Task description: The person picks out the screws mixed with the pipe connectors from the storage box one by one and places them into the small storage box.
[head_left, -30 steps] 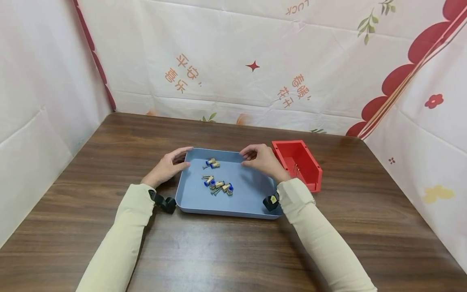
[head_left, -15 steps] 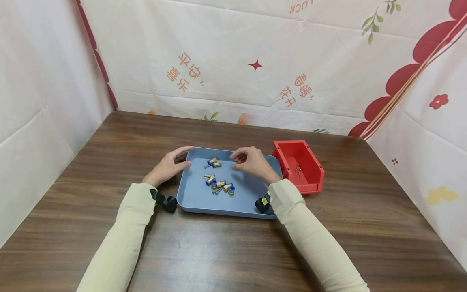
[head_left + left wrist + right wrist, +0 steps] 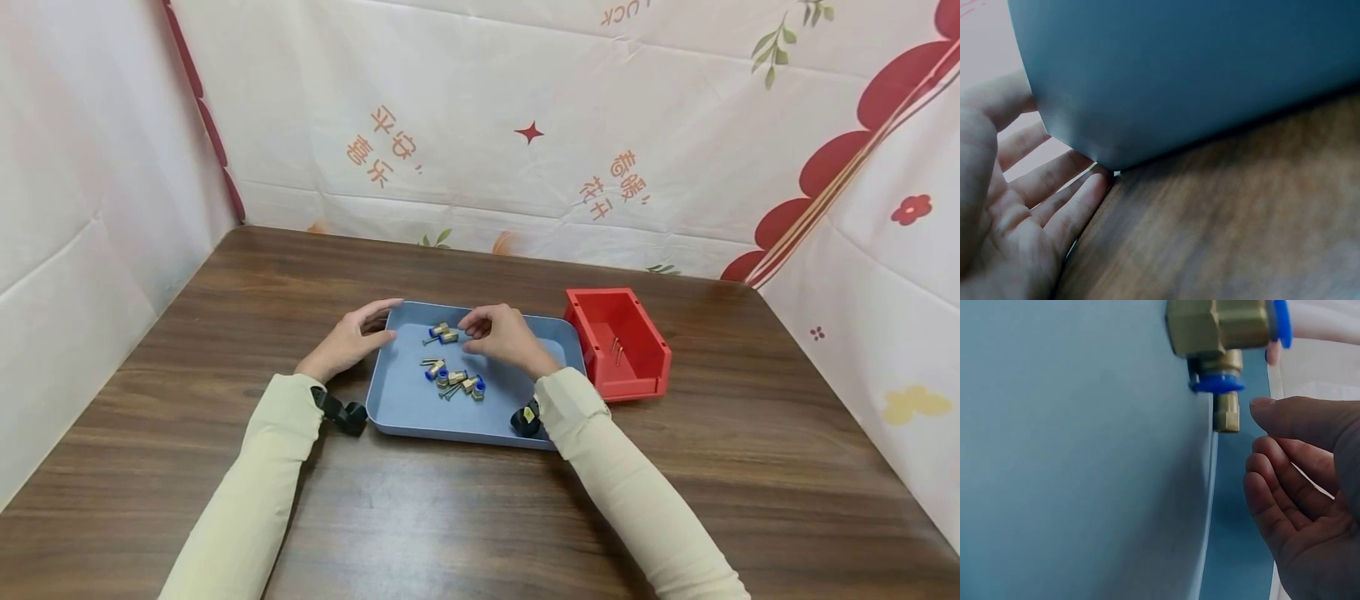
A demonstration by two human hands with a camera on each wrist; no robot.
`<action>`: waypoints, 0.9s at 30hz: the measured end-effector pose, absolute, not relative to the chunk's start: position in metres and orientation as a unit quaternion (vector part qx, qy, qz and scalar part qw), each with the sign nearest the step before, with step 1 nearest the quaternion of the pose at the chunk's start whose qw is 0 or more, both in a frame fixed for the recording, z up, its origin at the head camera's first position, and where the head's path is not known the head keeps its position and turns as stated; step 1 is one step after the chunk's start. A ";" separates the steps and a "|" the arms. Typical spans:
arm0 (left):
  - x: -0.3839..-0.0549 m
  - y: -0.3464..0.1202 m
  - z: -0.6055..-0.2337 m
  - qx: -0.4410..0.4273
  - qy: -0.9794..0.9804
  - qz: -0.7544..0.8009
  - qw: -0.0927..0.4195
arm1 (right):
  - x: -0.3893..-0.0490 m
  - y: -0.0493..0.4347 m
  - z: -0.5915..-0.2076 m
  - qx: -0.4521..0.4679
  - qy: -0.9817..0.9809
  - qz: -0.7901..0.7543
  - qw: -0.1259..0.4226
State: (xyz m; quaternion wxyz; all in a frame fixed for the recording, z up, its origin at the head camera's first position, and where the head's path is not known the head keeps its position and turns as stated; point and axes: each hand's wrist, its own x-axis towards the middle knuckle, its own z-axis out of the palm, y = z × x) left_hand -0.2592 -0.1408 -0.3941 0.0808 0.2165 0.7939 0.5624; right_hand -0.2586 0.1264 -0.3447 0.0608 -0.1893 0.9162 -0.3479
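A shallow blue tray (image 3: 431,421) holds several brass push-in hose fittings (image 3: 457,377) with blue collars and several screws (image 3: 450,391). My left hand (image 3: 348,340) rests at the tray's left side near its far corner. In the left wrist view, its fingers (image 3: 1054,175) lie fairly straight against the outer wall. The right hand (image 3: 504,337) hovers over the tray, fingers loosely bent and nothing between them. Its fingertips are just right of the farther group, two fittings (image 3: 448,337) and a screw (image 3: 430,341). The right wrist view has fittings (image 3: 1227,412) close beside the thumb tip.
A red open-front bin (image 3: 622,346) stands by the tray's right side with a few screws (image 3: 617,350) in it. Black wrist cameras (image 3: 527,419) sit on both wrists. The wooden table (image 3: 420,517) is bounded by a printed cloth (image 3: 465,100) behind and at the sides.
My right hand has moved left across the tray, from its right part to beside the farther fittings. The left hand stays at the tray's side. The view has shifted slightly.
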 end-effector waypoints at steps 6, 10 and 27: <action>-0.258 -0.142 -0.393 0.212 0.795 0.563 0.079 | -0.259 0.113 -0.345 -0.204 0.917 -0.338 0.058; -0.257 -0.141 -0.391 0.211 0.793 0.566 0.079 | -0.259 0.105 -0.345 -0.215 0.919 -0.325 0.054; -0.258 -0.141 -0.391 0.217 0.789 0.569 0.080 | -0.264 0.084 -0.351 -0.271 0.917 -0.285 0.064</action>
